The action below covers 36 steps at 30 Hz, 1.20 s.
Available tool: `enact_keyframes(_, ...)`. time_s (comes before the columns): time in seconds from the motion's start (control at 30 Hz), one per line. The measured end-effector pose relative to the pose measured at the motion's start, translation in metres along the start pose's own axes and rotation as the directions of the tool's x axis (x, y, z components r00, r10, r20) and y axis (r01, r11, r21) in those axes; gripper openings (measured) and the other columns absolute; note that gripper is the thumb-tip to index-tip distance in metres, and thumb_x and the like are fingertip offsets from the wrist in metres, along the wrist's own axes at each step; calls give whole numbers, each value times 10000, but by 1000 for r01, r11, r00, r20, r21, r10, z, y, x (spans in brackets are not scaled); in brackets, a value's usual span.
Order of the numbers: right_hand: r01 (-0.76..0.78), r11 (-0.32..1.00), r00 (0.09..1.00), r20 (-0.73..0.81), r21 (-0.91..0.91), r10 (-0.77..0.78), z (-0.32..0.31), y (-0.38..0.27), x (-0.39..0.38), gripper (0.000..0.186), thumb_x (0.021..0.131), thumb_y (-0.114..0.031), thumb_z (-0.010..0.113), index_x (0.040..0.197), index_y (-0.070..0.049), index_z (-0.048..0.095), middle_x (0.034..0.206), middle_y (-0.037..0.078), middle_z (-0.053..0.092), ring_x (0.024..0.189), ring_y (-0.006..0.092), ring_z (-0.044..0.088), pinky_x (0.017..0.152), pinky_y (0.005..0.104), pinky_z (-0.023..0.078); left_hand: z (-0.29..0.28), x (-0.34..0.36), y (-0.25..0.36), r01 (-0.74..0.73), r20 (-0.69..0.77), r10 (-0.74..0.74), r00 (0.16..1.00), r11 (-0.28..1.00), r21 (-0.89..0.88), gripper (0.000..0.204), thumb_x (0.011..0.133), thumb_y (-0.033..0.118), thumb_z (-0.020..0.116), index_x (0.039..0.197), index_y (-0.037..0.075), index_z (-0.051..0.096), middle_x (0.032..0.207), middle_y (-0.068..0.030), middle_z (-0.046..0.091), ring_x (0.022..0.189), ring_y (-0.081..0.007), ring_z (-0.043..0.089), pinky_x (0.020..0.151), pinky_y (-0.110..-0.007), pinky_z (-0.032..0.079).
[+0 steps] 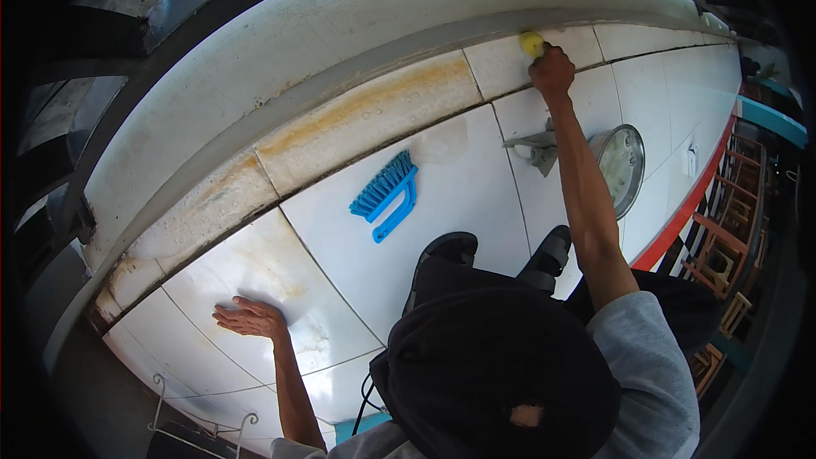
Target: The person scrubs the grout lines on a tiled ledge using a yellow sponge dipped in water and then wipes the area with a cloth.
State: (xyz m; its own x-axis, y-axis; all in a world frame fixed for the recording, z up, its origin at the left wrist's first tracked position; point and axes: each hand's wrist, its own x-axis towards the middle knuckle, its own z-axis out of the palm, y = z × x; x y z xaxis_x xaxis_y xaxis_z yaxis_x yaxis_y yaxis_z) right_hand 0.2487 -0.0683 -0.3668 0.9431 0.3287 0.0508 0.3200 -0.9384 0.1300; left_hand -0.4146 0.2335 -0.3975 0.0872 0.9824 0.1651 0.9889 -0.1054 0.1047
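Yellow sponge (pixel 531 43), probably, in right hand (pixel 552 72); brush (pixel 384 190) on tiles (pixel 459 212).

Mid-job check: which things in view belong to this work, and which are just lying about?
Likely in the work:
- yellow sponge-like piece, in the right hand
- blue brush, lying on the tiles
- round metal basin, beyond the right forearm
- grey object beside that forearm, kind unclear

Apparently just about:
- white scroll-ended metal frame, lower left
- wooden furniture, far right
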Motion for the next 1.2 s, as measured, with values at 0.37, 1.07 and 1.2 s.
enact_keyframes(0.37,58,402,834,177,914,-523,-75,-291,-179,476,784,-24,671,1255,-5,603,1034,242,664,953,411,649,882,470,518,11,0,-2,-90,-66,87,994,995,-41,659,1066,460,299,1482,-52,287,1532,-329,258,1455,-491,200,1153,-615,210)
enact_keyframes(1.07,-251,959,968,22,128,251,33,120,73,432,837,-260,598,1248,-148,667,1028,211,721,985,401,694,868,488,551,7,4,-11,-39,-19,40,999,998,51,659,1070,464,286,1483,-51,277,1531,-355,244,1446,-493,226,1168,-617,197)
enact_keyframes(1.2,-30,950,999,-6,311,34,14,2,-20,293,853,-124,568,1115,-34,660,950,234,692,891,432,668,811,518,535,11,-2,7,36,36,-37,999,998,43,664,1072,463,278,1484,-57,274,1533,-346,246,1449,-490,221,1171,-610,197)
